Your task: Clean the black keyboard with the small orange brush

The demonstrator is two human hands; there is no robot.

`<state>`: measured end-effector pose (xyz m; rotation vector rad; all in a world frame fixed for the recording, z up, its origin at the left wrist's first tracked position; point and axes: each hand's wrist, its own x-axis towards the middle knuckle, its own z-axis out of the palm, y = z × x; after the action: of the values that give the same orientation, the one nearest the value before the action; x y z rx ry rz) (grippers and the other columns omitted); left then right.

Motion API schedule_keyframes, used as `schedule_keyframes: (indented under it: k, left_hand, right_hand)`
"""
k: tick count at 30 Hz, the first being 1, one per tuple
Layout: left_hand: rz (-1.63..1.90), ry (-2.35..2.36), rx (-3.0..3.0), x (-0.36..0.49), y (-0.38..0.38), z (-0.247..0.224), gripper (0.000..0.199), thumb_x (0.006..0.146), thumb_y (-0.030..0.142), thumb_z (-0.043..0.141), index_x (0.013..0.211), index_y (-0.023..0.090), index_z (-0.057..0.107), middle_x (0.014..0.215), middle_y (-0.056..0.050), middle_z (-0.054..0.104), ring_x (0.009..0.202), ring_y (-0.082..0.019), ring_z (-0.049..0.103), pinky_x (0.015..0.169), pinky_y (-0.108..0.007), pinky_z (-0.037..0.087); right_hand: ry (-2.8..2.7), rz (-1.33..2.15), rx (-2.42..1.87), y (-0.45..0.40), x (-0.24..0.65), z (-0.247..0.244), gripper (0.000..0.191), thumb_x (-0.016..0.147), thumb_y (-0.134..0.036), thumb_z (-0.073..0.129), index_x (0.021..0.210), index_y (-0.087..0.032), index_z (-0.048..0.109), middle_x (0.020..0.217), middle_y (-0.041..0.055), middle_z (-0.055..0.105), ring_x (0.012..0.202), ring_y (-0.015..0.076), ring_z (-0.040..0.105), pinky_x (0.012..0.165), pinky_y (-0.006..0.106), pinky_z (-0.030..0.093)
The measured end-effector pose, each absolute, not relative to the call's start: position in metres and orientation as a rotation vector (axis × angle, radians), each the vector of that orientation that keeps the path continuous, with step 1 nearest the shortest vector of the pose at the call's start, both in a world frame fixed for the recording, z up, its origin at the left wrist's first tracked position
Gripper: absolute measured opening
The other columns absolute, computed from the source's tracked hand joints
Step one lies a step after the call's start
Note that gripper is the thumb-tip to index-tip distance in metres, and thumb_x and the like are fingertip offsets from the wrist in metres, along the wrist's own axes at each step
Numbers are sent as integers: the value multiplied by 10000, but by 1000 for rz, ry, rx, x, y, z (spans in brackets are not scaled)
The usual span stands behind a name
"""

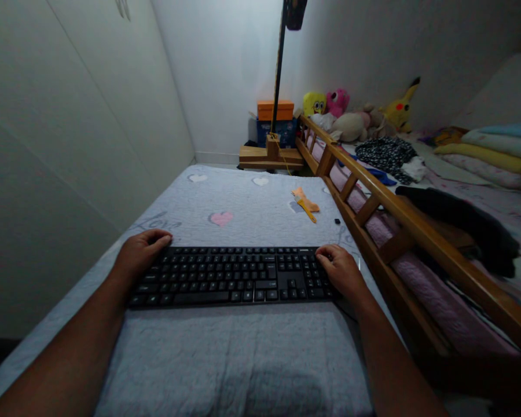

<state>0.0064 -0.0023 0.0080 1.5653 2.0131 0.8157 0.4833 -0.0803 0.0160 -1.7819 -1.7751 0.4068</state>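
Note:
A black keyboard point(226, 275) lies across the light grey quilted cover, its number pad on my right. My left hand point(142, 250) is closed on the keyboard's left end, thumb along the back corner. At the other end, my right hand point(339, 267) grips the right edge, with thumb and fingers drawn together near the number pad. Beyond the keyboard, a brush with a yellow handle point(307, 211) rests against an orange cloth point(313, 204). A small black piece point(337, 221) lies to the right of them. Part of a dark cable shows below my right wrist.
A wooden bed rail point(373, 191) runs close along the right side. Behind it are bedding, clothes and plush toys point(351, 124). White cabinet doors point(69, 116) stand on the left. At the back are a wooden stand point(271, 153) with a dark pole and an orange box point(267, 110).

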Motion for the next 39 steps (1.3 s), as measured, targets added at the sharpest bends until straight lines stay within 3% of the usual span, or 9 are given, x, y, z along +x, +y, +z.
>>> schedule_keyframes:
  k: [39]
  left_hand:
    - [811, 2021, 1598, 2, 0, 3, 515, 665, 594, 597, 944, 182, 732, 1006, -90, 771, 957, -291, 689, 920, -366, 506]
  right_hand:
    - [-1785, 426, -1768, -81, 482, 19, 153, 847, -266, 520, 774, -226, 649, 865, 66, 713, 888, 235, 646, 862, 362, 455]
